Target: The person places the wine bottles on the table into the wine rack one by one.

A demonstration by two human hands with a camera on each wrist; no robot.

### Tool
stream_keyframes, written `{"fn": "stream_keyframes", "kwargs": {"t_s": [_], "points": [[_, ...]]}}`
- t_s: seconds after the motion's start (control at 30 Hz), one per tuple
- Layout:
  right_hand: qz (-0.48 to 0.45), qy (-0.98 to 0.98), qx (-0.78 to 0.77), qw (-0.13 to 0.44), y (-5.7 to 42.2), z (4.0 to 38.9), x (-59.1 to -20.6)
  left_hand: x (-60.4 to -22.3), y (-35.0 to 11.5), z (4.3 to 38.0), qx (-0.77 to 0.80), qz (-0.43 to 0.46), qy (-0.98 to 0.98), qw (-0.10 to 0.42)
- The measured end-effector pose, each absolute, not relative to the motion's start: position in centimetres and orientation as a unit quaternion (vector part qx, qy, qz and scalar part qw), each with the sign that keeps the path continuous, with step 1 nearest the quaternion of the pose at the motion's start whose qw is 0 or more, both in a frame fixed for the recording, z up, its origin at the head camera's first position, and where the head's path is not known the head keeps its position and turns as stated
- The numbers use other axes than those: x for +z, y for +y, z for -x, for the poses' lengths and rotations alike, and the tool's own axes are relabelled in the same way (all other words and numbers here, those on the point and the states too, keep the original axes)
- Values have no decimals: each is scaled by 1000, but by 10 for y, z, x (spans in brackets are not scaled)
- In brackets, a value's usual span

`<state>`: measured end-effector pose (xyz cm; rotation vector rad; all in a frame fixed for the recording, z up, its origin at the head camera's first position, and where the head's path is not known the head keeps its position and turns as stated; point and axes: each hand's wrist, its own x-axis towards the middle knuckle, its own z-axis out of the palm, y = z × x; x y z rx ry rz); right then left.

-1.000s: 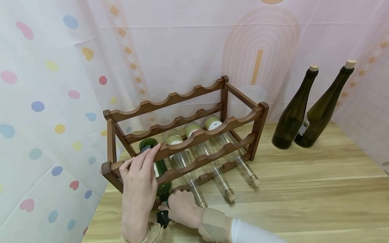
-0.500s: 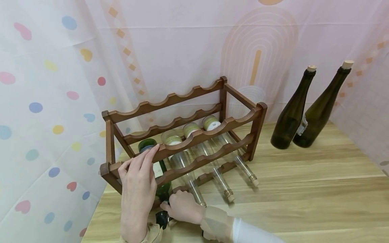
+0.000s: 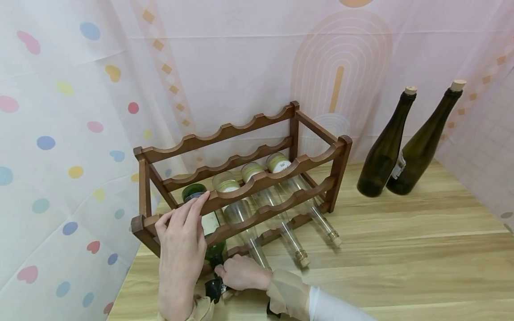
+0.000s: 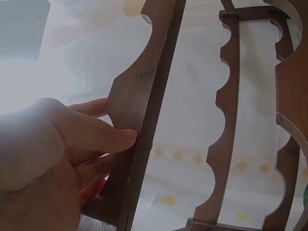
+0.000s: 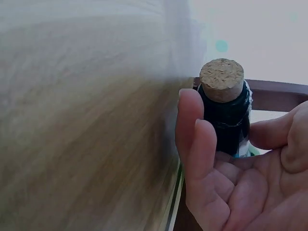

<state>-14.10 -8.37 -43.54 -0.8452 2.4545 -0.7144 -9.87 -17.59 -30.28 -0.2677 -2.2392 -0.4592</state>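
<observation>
Turned to show more label [image 3: 210, 223] since earlier, green bottle [image 3: 216, 250] lies leftmost in the rack's [image 3: 338, 174] bottom row, neck [image 5: 228, 130] pinched by your right hand [image 3: 244, 273], left hand [image 3: 182, 252] gripping the rail [image 3: 261, 181]; likely slick, breakable glass, best held below the cork [image 5: 222, 79].

Bottle rack [image 3: 263, 180], one unit. Bottles, six units: three clear bottles [image 3: 239, 211] [image 3: 289, 234] [image 3: 322, 219], one green bottle [image 3: 216, 251] and two dark bottles [image 3: 381, 162] [image 3: 421, 147]. Visible corks [image 3: 410, 90] [image 3: 458, 84] [image 3: 302, 258] [image 3: 336, 241] [image 5: 221, 79], five units: two on the dark bottles, two on the clear bottles, one on the green bottle. Wooden table [image 3: 401, 263], one unit. Hands [image 3: 180, 247] [image 3: 243, 273], two.
</observation>
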Motion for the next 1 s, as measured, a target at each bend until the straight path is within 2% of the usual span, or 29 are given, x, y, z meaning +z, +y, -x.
{"fn": "stream_keyframes", "kwargs": {"t_s": [0.23,0.43,0.53,0.7,0.9,1.0], "points": [[298,876,-283,254,-83,144,-437,-303,-176,99,-184,105,-889,406],[275,871,-324,245,-79,140,-437,-303,-176,99,-184,105,-888,407],[271,877,-337,210,-73,137,-436,-303,-175,99,-183,105,-889,407],[309,870,-366,113,-53,137,-429,-303,-174,100,-181,104,-888,410],[316,820,-475,47,-5,149,-413,-303,-174,99,-178,97,-891,407],[306,812,-497,-6,24,160,-400,-303,-174,99,-176,92,-893,403]]}}
